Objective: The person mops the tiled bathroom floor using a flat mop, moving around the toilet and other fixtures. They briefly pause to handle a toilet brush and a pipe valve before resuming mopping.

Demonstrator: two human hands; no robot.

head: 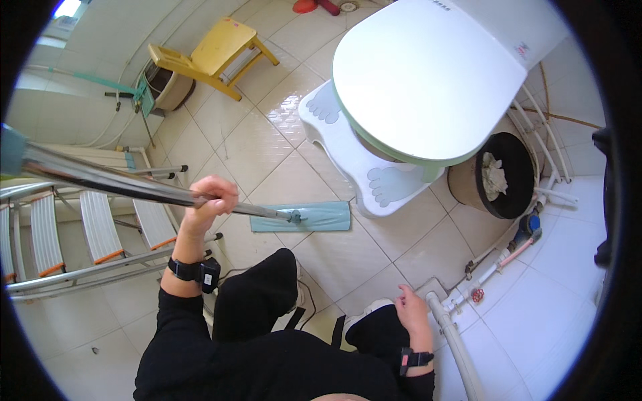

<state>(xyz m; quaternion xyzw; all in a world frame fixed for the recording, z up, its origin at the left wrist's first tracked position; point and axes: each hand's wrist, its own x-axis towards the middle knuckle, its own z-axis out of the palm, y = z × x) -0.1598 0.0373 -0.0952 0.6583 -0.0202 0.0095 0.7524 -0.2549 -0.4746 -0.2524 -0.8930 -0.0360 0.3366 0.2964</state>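
Observation:
My left hand [213,198] is closed around the metal handle [115,181] of a flat mop. Its light-blue rectangular head [326,215] lies on the tiled floor in front of my feet, beside the white footstool. From the head the handle slants up to the left, where a blue grip end [12,150] is cut by the picture's edge. My right hand [411,307] hangs near my right leg with nothing in it, its fingers partly apart. It is nearest to a white drain pipe [444,321].
A toilet [426,80] with its lid down stands behind the footstool [333,143]. Right of it is a waste bin [464,185] holding crumpled paper [494,176]. A folded stepladder [100,225] leans at left. Farther back are a yellow chair [223,45], a basin [175,90] and a red plunger [305,6].

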